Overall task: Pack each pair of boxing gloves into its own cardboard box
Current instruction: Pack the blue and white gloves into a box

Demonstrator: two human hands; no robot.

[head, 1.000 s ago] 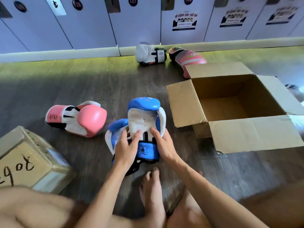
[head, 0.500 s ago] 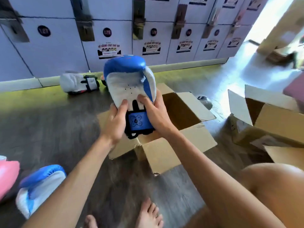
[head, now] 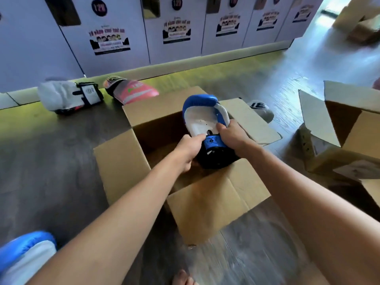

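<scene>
A blue and white boxing glove [head: 203, 118] is held by its cuff over the mouth of an open cardboard box [head: 123, 159], palm side towards me. My left hand [head: 190, 150] grips the cuff from the left and my right hand [head: 233, 136] from the right. Its matching blue glove [head: 24, 254] lies on the floor at the bottom left corner. A white glove [head: 67, 95] and a pink glove [head: 133, 89] rest on the floor behind the box, near the lockers.
A second open cardboard box [head: 349, 140] stands to the right, with more boxes [head: 362, 27] at the far upper right. A grey glove [head: 261, 109] peeks out behind the first box's right flap. Lockers [head: 174, 27] line the back wall. A bare foot [head: 183, 278] shows at the bottom.
Both hands lifted the blue glove off the floor, carried it right over the open box and have now lowered it towards the opening. The view swung right, revealing the second box.
</scene>
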